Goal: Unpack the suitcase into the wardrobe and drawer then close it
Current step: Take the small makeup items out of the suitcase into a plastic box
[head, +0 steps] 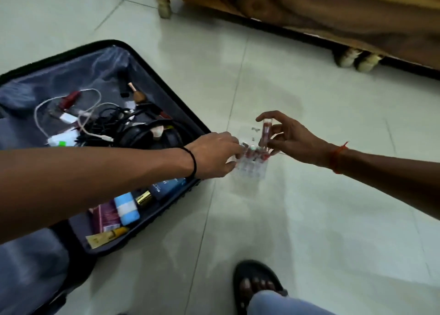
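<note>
A person crouches over an open suitcase (100,133) on a pale tiled floor (309,195), sorting small cosmetics beside it. The right hand (289,139) pinches a slim clear tube (265,133) with a reddish fill, held upright between thumb and fingertips just above a clear plastic organiser (251,166) that stands on the tiles near the case's rim. The left hand (215,155) curls its fingers against the organiser's near edge, apparently steadying it (whether it truly grips the rack or only one of the tubes in it cannot be told).

The tube looks light, rigid and smooth, likely slippery, so a pinch at mid-barrel suits it. The organiser seems stiff yet brittle and top-heavy once filled; it would probably travel best held by both side walls and kept level.

Still in the suitcase lie a tangle of cables (95,122), black headphones (142,133), a blue-and-white roll (126,208) and assorted bottles and boxes. A wooden bed frame (309,12) on castors crosses the top, and a sandalled foot (256,286) shows below.
</note>
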